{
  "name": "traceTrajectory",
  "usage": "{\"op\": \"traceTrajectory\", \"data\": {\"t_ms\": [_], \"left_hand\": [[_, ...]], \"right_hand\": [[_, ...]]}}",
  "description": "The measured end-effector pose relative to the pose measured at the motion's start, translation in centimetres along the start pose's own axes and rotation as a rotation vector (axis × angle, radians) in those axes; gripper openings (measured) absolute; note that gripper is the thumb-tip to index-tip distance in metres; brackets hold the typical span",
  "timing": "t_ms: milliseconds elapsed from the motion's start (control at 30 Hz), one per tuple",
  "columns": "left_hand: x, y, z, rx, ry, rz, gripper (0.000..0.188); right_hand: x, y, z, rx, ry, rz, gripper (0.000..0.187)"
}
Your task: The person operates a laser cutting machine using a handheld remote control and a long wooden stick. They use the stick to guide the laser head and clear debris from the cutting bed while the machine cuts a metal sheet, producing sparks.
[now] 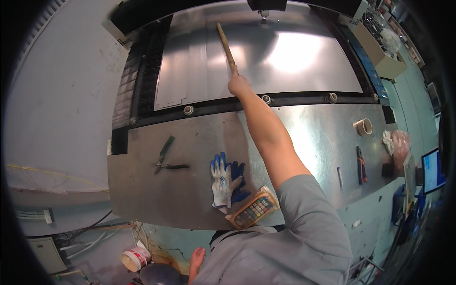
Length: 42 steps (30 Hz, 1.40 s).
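My right hand point(239, 85) grips a long, thin wooden stick point(226, 46) by its near end. My right arm is stretched far forward, over the shiny sheet metal point(256, 78) on the machine bed. The stick points away from me and slants left, its far tip over the sheet; whether it touches the metal I cannot tell. Low by my body, away from the bench, hangs my left hand point(198, 257), its fingers loosely bent with nothing seen in them. The machine's cutting head point(263, 15) is over the sheet's far edge, right of the stick's tip.
On the steel front table point(142, 199) lie dark-handled cutters point(164, 159), white-and-blue work gloves point(222, 183), a plastic-wrapped keypad controller point(254, 209), a pen point(339, 178), pliers point(362, 166) and a tape roll point(364, 127). Roller balls point(189, 110) line the bed's front edge. A bucket point(136, 258) stands below left.
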<state>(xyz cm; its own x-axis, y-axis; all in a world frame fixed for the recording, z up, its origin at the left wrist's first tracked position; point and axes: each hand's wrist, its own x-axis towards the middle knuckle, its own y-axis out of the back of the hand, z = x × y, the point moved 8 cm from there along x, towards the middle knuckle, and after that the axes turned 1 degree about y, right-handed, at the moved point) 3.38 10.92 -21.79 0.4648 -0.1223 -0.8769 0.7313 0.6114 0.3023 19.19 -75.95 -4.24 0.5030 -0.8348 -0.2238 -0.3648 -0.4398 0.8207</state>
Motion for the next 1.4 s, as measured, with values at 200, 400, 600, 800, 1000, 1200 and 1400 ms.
{"op": "traceTrajectory", "data": {"t_ms": [200, 400, 600, 800, 1000, 1200, 1400], "left_hand": [[0.6, 1.4, 0.5, 0.002, -0.028, 0.019, 0.060], [0.1, 3.0, 2.1, 0.054, 0.022, 0.025, 0.055], [-2.6, 3.8, 4.7, 0.109, 0.005, 0.018, 0.057], [-2.4, 4.0, 7.3, 0.280, -0.091, -0.012, 0.058], [-0.8, 3.0, 8.1, 0.080, -0.118, -0.039, 0.060], [-0.2, 1.7, 7.1, 0.118, -0.025, -0.042, 0.062], [0.0, 1.6, 4.4, 0.133, 0.024, -0.020, 0.063]], "right_hand": [[-0.3, -1.4, -0.8, -0.097, 0.001, -0.013, 0.085], [-1.2, -3.8, -2.4, -0.137, -0.140, -0.002, 0.099], [-1.1, -5.2, -2.9, -0.132, -0.219, -0.026, 0.107], [-2.0, -4.9, -3.0, -0.138, -0.213, -0.073, 0.109], [-2.6, -4.7, -2.5, -0.020, -0.191, -0.126, 0.105], [-0.9, -5.4, -2.8, 0.002, -0.186, -0.084, 0.105], [-0.5, -5.0, -2.1, 0.009, -0.172, -0.135, 0.106]]}}
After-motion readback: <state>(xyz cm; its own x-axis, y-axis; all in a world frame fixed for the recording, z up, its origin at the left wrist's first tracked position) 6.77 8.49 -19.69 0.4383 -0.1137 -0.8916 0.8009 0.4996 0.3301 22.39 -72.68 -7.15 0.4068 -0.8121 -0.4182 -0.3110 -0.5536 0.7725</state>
